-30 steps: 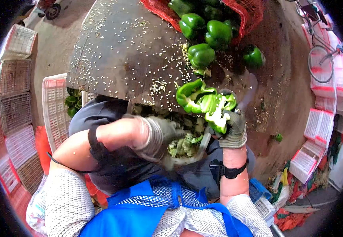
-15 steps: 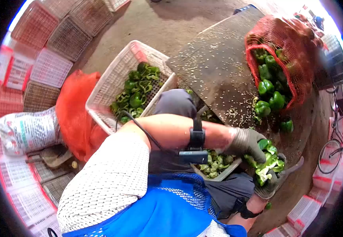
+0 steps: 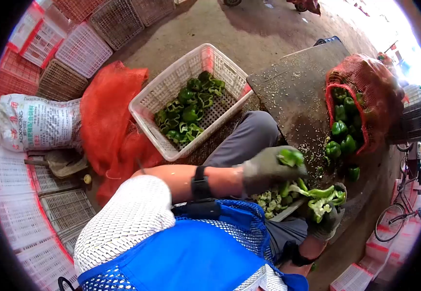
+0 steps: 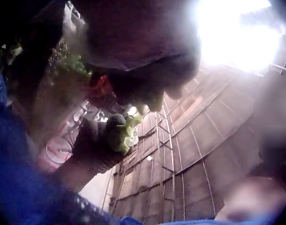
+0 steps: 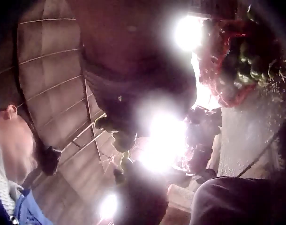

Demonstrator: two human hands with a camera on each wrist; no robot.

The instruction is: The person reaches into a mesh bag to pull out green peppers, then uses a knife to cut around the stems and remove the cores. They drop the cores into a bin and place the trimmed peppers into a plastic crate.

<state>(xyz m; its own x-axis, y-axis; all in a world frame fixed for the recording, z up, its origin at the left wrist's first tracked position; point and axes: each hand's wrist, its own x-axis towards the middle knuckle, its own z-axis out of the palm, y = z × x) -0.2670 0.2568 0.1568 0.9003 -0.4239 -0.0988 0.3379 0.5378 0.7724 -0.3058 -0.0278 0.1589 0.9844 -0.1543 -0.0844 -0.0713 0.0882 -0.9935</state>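
In the head view my gloved left hand (image 3: 271, 172) grips a cut green pepper piece (image 3: 290, 157), out over my lap. To its right, my gloved right hand (image 3: 327, 224) holds opened green bell pepper pieces (image 3: 321, 207), their pale insides showing. Between and below the hands, a light tub (image 3: 290, 211) on my lap contains pale green pepper cores (image 3: 267, 202). The left wrist view shows the right hand (image 4: 98, 145) with pale pepper (image 4: 130, 133) at its fingers. In the dim right wrist view, a dark hand hides most of its own work.
A white crate (image 3: 145, 133) of cut green peppers stands at the left. Ahead is a board (image 3: 297, 92) strewn with seeds, with a red mesh bag (image 3: 365, 72) of whole peppers on it. Red netting (image 3: 111, 106), a printed sack (image 3: 41, 121) and stacked crates (image 3: 84, 51) line the left side.
My left hand went from the tub to the pepper in my right hand, then drew back left with a piece. The head view swung left, bringing the crate of cut peppers into fuller view.
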